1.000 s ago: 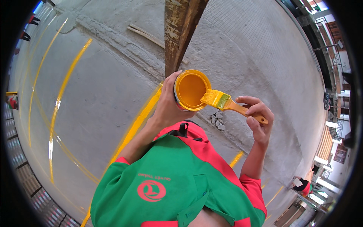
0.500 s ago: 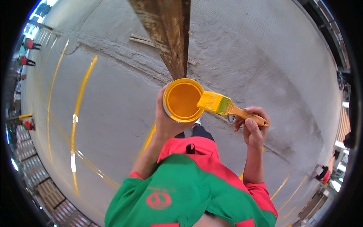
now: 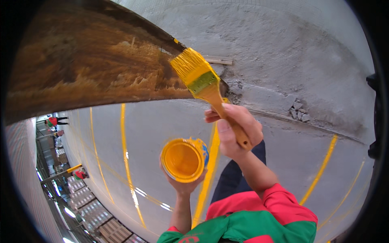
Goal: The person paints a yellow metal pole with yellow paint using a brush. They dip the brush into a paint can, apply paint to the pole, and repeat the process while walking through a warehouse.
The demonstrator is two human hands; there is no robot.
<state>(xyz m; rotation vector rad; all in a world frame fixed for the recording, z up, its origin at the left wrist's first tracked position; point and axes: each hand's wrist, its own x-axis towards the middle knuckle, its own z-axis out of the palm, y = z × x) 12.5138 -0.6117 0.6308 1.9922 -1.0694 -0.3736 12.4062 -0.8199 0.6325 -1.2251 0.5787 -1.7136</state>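
Observation:
My left hand is closed round an open paint can, holding it upright from below and the side. Yellow paint fills part of the can, and some has run over its rim and bluish side. In my right hand is a wide paintbrush with a wooden handle, held between thumb and fingers. Its yellow-coated bristles point up and left, overlapping the edge of a brown, weathered column; whether they touch it I cannot tell. A small yellow mark shows on that edge just above the bristles.
The grey concrete floor carries yellow painted lines. Broken rubble and wooden strips lie near the column's foot. Stacked pallets stand at the lower left. Other people are far off at the left.
The brush has left the can's rim and moved up and left to the column. The can is now lower in view. My view has turned, so the column fills the upper left.

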